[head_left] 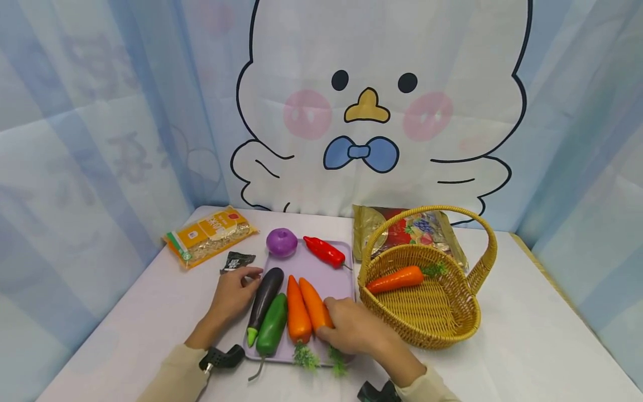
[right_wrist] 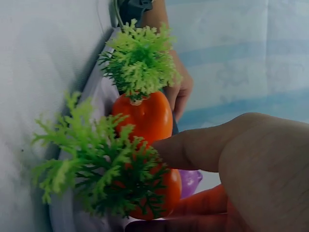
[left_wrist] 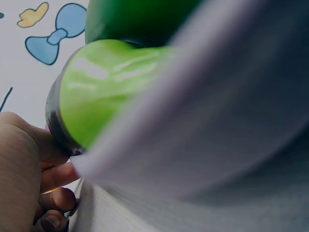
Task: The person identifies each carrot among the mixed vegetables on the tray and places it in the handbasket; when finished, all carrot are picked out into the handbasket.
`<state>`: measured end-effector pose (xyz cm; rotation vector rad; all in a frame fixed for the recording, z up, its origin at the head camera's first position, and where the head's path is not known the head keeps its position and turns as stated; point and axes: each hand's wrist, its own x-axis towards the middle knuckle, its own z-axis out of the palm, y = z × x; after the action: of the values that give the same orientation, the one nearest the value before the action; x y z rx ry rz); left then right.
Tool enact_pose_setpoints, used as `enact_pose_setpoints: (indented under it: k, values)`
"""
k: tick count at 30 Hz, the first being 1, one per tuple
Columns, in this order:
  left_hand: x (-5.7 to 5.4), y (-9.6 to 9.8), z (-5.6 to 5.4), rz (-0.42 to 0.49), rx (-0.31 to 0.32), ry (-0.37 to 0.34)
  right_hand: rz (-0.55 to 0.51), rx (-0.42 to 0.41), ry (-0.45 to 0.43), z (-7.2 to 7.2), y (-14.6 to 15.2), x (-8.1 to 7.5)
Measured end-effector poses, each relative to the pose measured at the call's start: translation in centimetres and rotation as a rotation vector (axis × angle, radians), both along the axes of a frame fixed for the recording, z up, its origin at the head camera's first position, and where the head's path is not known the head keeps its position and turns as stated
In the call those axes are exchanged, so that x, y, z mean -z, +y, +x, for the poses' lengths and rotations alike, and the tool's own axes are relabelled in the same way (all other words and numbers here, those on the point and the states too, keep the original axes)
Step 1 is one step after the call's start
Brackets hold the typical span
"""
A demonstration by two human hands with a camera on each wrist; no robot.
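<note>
My right hand grips an orange carrot on the right part of the lilac tray. In the right wrist view the thumb lies on one side of it and fingers on the other, with its green leaves in front. A second carrot lies alongside. My left hand is at the tray's left rim, beside a dark eggplant, fingers loosely bent; whether they touch the rim is unclear. A long green pepper lies between eggplant and carrots. The eggplant's light green cap fills the left wrist view.
A purple onion and a red chili pepper lie at the tray's far end. On the right stands a wicker basket holding one carrot. A gold packet lies behind it. A yellow packet and small black sachet lie left.
</note>
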<state>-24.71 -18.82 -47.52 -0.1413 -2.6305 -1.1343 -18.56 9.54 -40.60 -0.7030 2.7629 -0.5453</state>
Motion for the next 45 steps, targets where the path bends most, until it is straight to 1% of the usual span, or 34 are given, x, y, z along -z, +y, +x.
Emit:
enact_pose_setpoints:
  k: [4, 15, 21, 31, 33, 40, 45]
  values:
    - [0.0, 0.0, 0.0, -0.003, 0.001, 0.008, 0.005, 0.026, 0.017, 0.0, -0.2, 0.2]
    - [-0.1, 0.2, 0.0, 0.009, 0.002, 0.003, 0.004, 0.085, 0.081, -0.2, -0.5, 1.0]
    - [0.0, 0.0, 0.0, 0.004, 0.003, 0.011, 0.001, 0.113, 0.085, -0.2, -0.6, 1.1]
    - [0.1, 0.0, 0.0, 0.007, 0.001, 0.022, -0.004, 0.129, 0.105, -0.1, -0.8, 1.3]
    - [0.1, 0.0, 0.0, 0.005, -0.001, 0.020, -0.010, 0.135, 0.093, -0.1, -0.8, 1.2]
    - [0.1, 0.0, 0.1, 0.003, -0.002, 0.019, -0.041, 0.152, 0.008, -0.1, -0.4, 0.5]
    - [0.0, 0.0, 0.0, 0.003, 0.007, 0.015, -0.034, 0.140, 0.018, 0.1, 0.1, -0.4]
